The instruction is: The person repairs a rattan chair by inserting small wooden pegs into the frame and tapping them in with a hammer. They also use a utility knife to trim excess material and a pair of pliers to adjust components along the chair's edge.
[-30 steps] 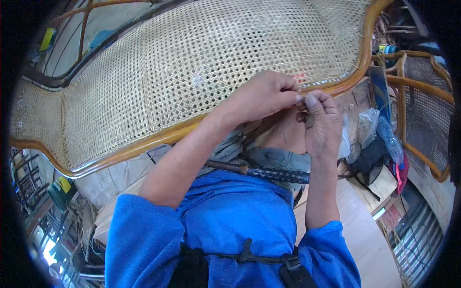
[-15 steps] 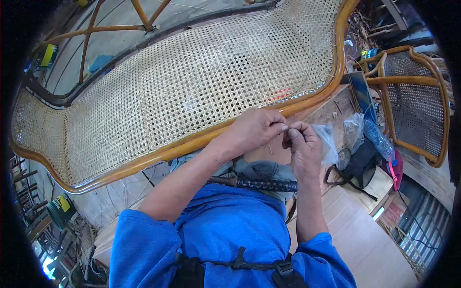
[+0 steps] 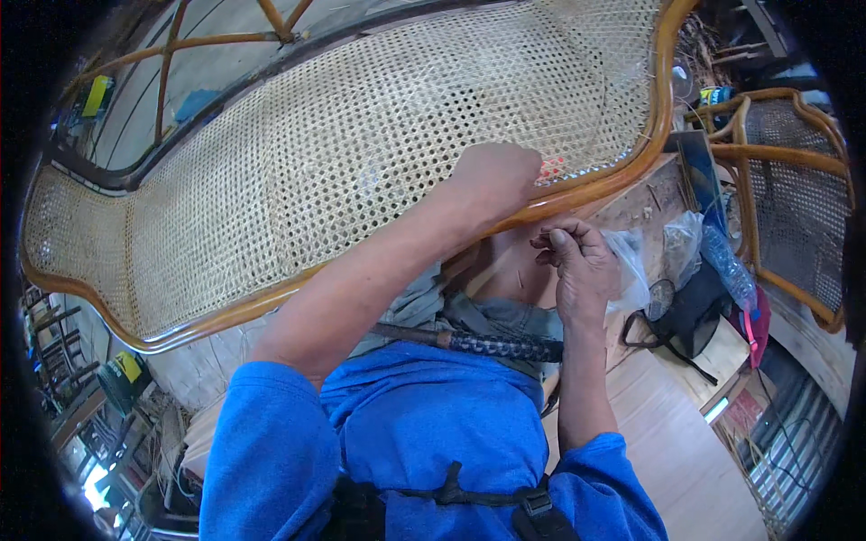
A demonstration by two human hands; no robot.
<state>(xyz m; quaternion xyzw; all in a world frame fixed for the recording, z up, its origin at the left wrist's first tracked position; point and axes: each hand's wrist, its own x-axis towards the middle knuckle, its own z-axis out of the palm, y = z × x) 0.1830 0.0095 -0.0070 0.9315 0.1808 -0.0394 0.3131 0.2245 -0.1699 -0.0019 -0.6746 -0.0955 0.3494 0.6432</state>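
Cane panel (image 3: 334, 162), within a brown frame (image 3: 577, 196), extends beneath and beyond our left hand (image 3: 496, 178), curled, its grip hidden. Our right hand (image 3: 585, 263), beside the frame, is half curled; we cannot tell whether it holds anything.

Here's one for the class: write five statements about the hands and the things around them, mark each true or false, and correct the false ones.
1. The left hand is over the woven cane panel. True.
2. The two hands are clasped together. False: the right hand is apart from the left, on the near side of the wooden rim.
3. A clear plastic bottle lies to the right of the right hand. True.
4. The person's shirt is red. False: the shirt is blue.
5. A black strap crosses the front of the shirt. True.
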